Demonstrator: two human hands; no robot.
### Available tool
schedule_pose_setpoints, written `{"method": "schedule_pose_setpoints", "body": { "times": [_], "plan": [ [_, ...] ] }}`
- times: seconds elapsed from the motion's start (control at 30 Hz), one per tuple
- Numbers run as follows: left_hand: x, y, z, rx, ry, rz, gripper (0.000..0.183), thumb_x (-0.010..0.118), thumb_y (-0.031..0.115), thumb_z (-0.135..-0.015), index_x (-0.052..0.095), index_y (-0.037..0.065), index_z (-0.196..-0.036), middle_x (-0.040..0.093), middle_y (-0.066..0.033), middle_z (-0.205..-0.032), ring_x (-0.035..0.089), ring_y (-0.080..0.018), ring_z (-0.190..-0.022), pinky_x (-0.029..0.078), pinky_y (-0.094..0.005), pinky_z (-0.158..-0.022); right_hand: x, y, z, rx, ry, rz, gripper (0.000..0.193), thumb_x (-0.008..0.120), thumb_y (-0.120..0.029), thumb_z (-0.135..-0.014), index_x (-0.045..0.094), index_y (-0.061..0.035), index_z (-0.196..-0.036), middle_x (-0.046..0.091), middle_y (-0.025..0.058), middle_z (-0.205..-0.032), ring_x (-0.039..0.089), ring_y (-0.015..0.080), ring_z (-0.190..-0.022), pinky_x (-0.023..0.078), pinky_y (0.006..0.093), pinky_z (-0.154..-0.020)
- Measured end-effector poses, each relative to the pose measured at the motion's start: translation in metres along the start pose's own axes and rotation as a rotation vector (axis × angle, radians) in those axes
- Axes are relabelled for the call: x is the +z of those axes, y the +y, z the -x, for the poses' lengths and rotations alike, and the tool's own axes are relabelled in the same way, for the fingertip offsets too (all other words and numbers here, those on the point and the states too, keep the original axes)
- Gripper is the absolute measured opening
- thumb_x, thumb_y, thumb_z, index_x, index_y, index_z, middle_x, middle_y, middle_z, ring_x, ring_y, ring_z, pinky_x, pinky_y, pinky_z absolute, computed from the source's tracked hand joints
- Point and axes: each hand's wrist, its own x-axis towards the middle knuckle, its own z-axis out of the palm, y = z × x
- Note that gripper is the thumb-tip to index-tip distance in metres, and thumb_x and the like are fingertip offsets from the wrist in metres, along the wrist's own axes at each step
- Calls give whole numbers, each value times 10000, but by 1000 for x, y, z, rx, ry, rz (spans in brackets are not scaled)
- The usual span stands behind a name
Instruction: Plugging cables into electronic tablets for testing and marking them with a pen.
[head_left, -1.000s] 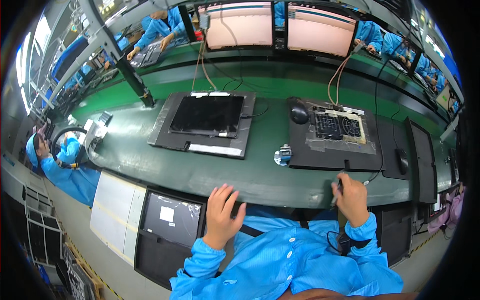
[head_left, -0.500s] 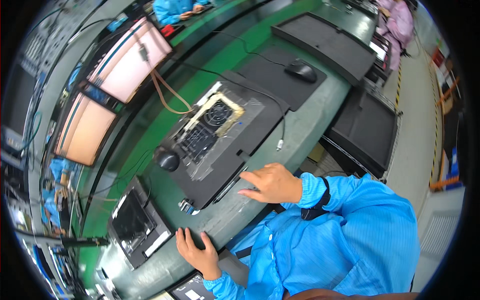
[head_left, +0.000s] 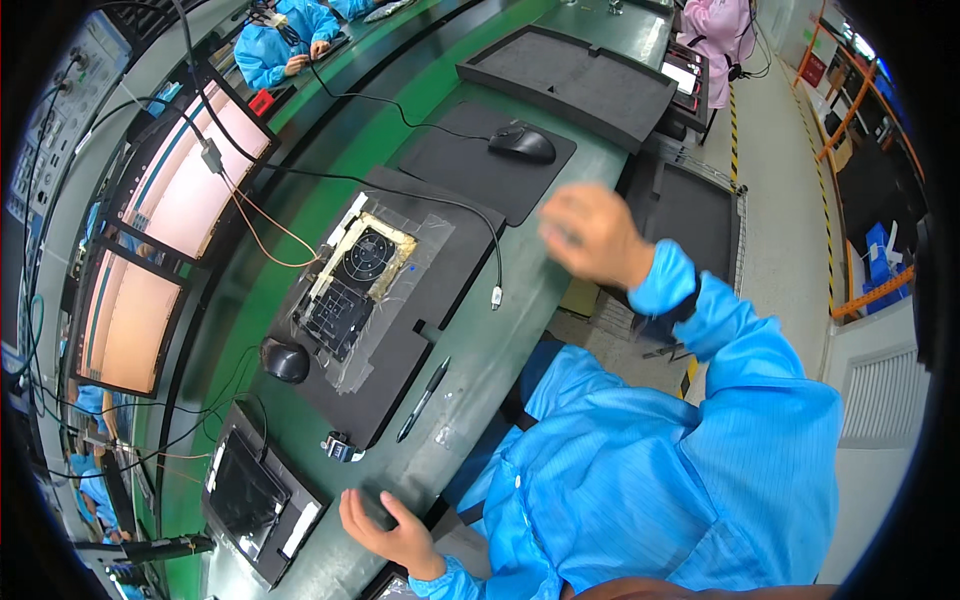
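My left hand [head_left: 392, 535] rests at the near table edge, its fingers apart with nothing in them. Raised over the table's right part is my right hand [head_left: 597, 237], blurred by motion; its fingers look curled and I cannot make out whether they hold anything. A dark pen [head_left: 423, 400] lies on the table between my hands, beside a black foam board [head_left: 455, 235]. Taped onto that board is a fixture [head_left: 365, 255] with a black round-patterned part. A white-tipped cable plug [head_left: 497, 296] lies right of it. Close to my left hand sits a small metal-and-black piece [head_left: 340, 448].
Two lit monitors [head_left: 195, 165] stand at the left. A black mouse [head_left: 522, 143] lies on a mat, another mouse [head_left: 285, 360] beside the foam board. A dark-screened device [head_left: 248, 488] sits front left. Large black trays [head_left: 570, 85] stand at the back. Other people work farther off.
My right hand has moved away from beside the pen, up and to the right. The pen stays on the table. My left hand has lifted or turned slightly. The whole view has shifted.
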Motion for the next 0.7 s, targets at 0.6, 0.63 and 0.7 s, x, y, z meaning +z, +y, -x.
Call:
{"method": "schedule_pose_setpoints", "body": {
  "times": [0.6, 0.63, 0.7],
  "plan": [
    [32, 31, -17, 343, -152, 50, 522, 843, 176, -909, 693, 1, -1377, 535, -278, -1620, 467, -502, -1558, 342, -686, -1295, -208, 174, 184, 542, -521, 513, 456, 770, -183, -973, 687, -37, -1397, 661, 210, -1233, 629, 428, -1219, 539, 517, -1052],
    [31, 31, -18, 341, -142, 55, 531, 839, 180, -918, 683, 2, -1393, 514, -280, -1644, 443, -505, -1576, 332, -690, -1299, -231, 169, 208, 571, -533, 452, 456, 776, -161, -976, 686, -32, -1404, 655, 214, -1231, 624, 436, -1214, 535, 511, -1052],
    [30, 30, -18, 317, -158, 72, 525, 836, 170, -926, 678, 15, -1402, 509, -276, -1652, 435, -508, -1581, 317, -694, -1306, -269, 152, 259, 555, -476, 465, 436, 783, -103, -985, 689, -22, -1403, 644, 220, -1223, 615, 450, -1207, 520, 498, -1055]
  ]
}}
